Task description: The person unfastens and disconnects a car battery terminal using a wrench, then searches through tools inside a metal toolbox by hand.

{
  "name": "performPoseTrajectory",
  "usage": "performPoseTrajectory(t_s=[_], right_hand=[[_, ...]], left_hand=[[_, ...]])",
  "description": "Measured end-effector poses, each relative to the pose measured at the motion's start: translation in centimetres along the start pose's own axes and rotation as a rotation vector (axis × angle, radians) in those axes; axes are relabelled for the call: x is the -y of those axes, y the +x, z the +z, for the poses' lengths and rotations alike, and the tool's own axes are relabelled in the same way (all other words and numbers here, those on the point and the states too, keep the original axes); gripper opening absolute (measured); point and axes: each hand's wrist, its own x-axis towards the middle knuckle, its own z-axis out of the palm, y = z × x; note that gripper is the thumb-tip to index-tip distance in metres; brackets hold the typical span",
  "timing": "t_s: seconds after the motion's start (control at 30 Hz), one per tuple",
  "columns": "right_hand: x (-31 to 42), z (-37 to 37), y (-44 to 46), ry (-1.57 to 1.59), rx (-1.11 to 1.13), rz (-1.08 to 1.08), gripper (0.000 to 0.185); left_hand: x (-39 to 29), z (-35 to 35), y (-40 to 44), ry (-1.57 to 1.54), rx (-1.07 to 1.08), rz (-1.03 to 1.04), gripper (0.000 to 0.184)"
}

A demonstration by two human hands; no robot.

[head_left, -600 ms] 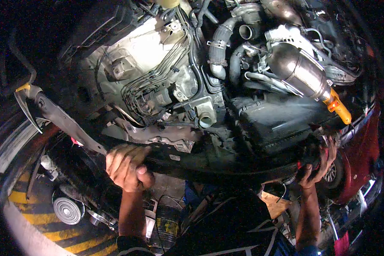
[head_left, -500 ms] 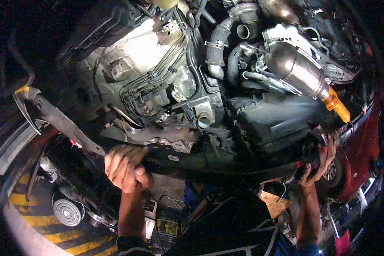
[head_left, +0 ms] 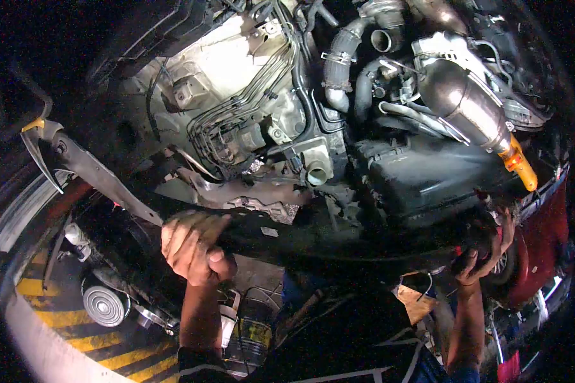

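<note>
My left hand (head_left: 198, 249) is closed over the edge of a long dark crossbar (head_left: 300, 246), fingers on top and thumb toward me. At the bar's right end, my right hand (head_left: 489, 252) curls its fingers round something dark with a bit of red, too shadowed to make out. Above that hand, an orange work light (head_left: 517, 165) sits against the end of a shiny metal exhaust canister (head_left: 463, 105). Beyond the bar lie thin metal pipes (head_left: 236, 105) and a pale open pipe end (head_left: 316, 173).
A ribbed hose (head_left: 340, 60) runs at the upper middle. A metal arm (head_left: 102, 175) slants to the left of my left hand. Lower down are a yellow-striped floor (head_left: 102, 341), a round ringed disc (head_left: 103, 305), a dark drum (head_left: 249, 338) and a red car body (head_left: 543, 246).
The whole view has shifted, so the car parts and both hands appear slightly farther right. My left hand keeps its hold on the crossbar, and my right hand remains curled at the bar's end.
</note>
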Motion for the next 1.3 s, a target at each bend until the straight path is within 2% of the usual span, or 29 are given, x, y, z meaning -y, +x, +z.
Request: performPoseTrajectory(t_s=[0.13,0.27,0.33,0.5,0.6,0.7,0.77,0.83,0.87,0.97,1.1,1.2,1.3], right_hand=[[-0.2,0.3,-0.4,0.023,-0.014,0.029,0.057],[-0.2,1.0,0.0,0.114,-0.118,-0.068,0.053],[1.7,0.8,1.5,0.101,-0.106,0.027,0.053],[-0.6,1.1,-1.2,0.114,-0.113,-0.026,0.052],[-0.8,1.2,-0.4,0.122,-0.153,-0.089,0.051],[-0.7,0.6,-0.8,0.024,-0.088,-0.006,0.051],[-1.2,1.7,-0.9,0.075,-0.185,-0.021,0.052],[-0.5,1.7,-1.0,0.113,-0.166,0.056,0.053],[-1.9,2.0,-1.5,0.002,-0.171,0.016,0.050],[-0.9,2.5,-0.9,-0.012,-0.279,-0.029,0.049],[-0.6,2.4,-0.5,-0.031,-0.301,-0.069,0.050],[0.6,2.4,-0.1,-0.001,-0.319,-0.045,0.046],[1.1,2.0,0.2,0.032,-0.336,-0.056,0.041]], left_hand=[[0.4,0.3,-0.2,-0.035,-0.036,0.026,0.042],[0.6,0.2,-0.5,-0.003,-0.014,0.039,0.042],[0.4,0.2,-0.5,-0.006,-0.005,0.017,0.042],[0.9,-0.5,-0.6,-0.004,0.042,0.058,0.039],[0.8,-0.1,-0.1,-0.059,-0.077,0.082,0.030],[1.4,0.8,-1.1,-0.060,-0.239,0.135,0.019],[1.4,0.9,-0.6,-0.112,-0.350,0.175,0.013],[1.3,1.5,-1.0,-0.092,-0.419,0.147,0.011],[1.1,1.3,-1.1,-0.084,-0.425,0.129,0.008],[1.0,1.6,-1.3,-0.066,-0.518,0.133,0.017],[0.5,1.7,-1.6,-0.030,-0.603,0.083,0.022],[-0.6,2.0,-1.7,-0.034,-0.572,-0.067,0.024],[-1.1,1.0,-1.9,0.039,-0.563,0.003,0.025]])
